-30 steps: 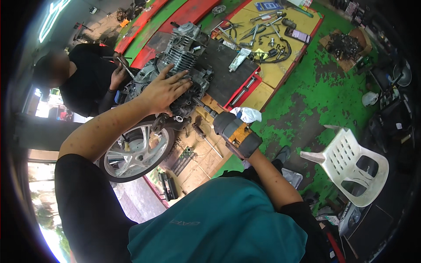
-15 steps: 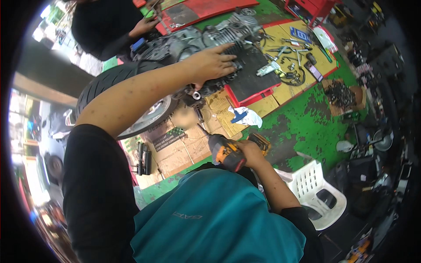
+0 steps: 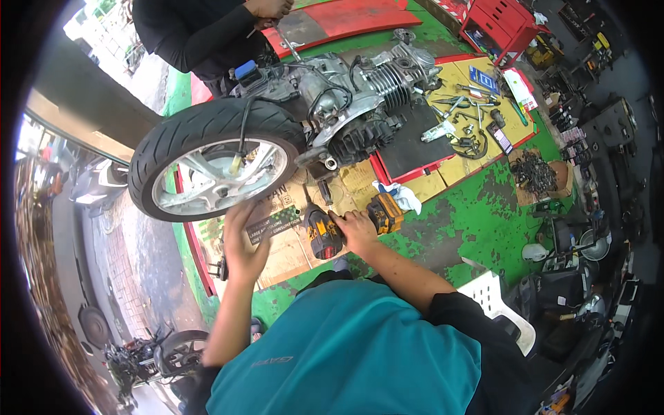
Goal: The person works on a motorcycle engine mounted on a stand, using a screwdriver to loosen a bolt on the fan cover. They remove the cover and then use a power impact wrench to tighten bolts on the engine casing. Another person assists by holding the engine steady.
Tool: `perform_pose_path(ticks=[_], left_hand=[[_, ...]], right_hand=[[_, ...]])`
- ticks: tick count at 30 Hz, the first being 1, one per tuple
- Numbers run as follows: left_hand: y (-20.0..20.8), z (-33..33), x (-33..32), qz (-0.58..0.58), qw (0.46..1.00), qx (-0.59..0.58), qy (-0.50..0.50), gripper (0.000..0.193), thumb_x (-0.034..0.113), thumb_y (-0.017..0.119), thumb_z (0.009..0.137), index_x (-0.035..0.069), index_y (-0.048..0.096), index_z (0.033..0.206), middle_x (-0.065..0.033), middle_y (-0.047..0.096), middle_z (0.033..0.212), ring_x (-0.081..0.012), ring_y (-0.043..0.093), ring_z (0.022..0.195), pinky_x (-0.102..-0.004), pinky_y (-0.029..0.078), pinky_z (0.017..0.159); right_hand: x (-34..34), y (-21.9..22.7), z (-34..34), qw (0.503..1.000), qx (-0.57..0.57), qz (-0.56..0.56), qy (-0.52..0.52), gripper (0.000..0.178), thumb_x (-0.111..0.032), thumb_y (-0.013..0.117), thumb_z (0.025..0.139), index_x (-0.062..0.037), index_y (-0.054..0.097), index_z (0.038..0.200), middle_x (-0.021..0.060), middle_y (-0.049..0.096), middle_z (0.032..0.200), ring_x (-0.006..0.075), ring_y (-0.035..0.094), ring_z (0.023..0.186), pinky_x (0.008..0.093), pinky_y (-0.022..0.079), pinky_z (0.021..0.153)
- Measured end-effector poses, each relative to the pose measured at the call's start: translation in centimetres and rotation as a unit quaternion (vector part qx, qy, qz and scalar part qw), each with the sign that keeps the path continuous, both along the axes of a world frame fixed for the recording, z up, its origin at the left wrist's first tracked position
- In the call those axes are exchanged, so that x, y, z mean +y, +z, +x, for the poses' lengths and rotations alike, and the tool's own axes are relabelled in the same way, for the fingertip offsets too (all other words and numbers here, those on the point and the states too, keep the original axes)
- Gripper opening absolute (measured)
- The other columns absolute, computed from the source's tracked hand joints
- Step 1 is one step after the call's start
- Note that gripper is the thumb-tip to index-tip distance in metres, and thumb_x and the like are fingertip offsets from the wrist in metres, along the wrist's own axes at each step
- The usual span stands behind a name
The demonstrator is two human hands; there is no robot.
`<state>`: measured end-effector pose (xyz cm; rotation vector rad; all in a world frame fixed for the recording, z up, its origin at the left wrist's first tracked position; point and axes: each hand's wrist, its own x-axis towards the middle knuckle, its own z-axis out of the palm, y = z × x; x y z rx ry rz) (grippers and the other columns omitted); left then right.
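Observation:
A yellow and black cordless power driver [image 3: 322,235] is in my right hand [image 3: 360,233], its thin bit pointing away from me toward the engine. My left hand [image 3: 245,243] is raised, slightly blurred, with fingers apart and nothing in them, just below the wheel. That wheel, a silver-spoked rim with a black tyre [image 3: 155,152], is joined to a grey scooter engine [image 3: 339,100] with cooling fins. A dark open fitting with a round metal end [image 3: 330,164] juts from the engine's near side, beyond the driver. Flattened cardboard [image 3: 287,259] lies under both hands.
Pliers and other hand tools [image 3: 467,111] lie on the yellow board at right, near a phone [image 3: 499,137]. A white and blue cloth [image 3: 402,196] sits beside the driver. Across the engine, a person in black [image 3: 197,31] works. A white plastic chair [image 3: 494,297] stands close at right.
My left hand has come off the engine and drawn back toward me, down to below the wheel. The driver in my right hand has shifted left and slightly away from me.

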<state>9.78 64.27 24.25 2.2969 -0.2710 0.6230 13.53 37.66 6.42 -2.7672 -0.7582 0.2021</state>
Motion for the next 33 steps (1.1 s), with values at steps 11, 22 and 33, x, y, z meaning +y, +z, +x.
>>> perform_pose_path(ticks=[11,22,33], left_hand=[[-13.9,-19.4,5.5,-0.013,0.944,0.29,0.157,0.055,-0.002,0.067,0.081,0.004,0.049,0.134,-0.0167,0.051,0.13,-0.0354,0.052,0.12,-0.0432,0.046,0.097],[-14.2,-9.1,0.0,-0.022,0.949,0.313,0.024,0.049,0.009,0.071,0.084,0.005,0.054,0.13,-0.0144,0.058,0.125,-0.029,0.06,0.113,-0.0409,0.05,0.094],[-15.2,1.1,-14.9,-0.013,0.941,0.317,-0.117,0.013,0.012,0.073,0.086,0.005,0.073,0.097,-0.0094,0.071,0.092,-0.0255,0.069,0.085,-0.0364,0.055,0.076]], right_hand=[[1.7,-4.4,0.4,0.999,0.032,0.009,-0.024,0.083,-0.019,0.078,0.076,-0.0135,0.041,0.149,0.0198,0.057,0.113,0.0373,0.055,0.109,0.0468,0.043,0.095],[-6.7,2.5,0.3,0.969,0.055,0.241,0.03,0.035,-0.022,0.072,0.084,-0.0078,0.068,0.115,0.0125,0.065,0.103,0.0309,0.062,0.1,0.0426,0.049,0.088],[-40.8,-14.3,-19.2,0.712,0.105,0.377,-0.583,0.025,-0.017,0.065,0.094,0.0055,0.068,0.105,0.0144,0.07,0.084,0.0196,0.066,0.073,0.0337,0.052,0.065]])
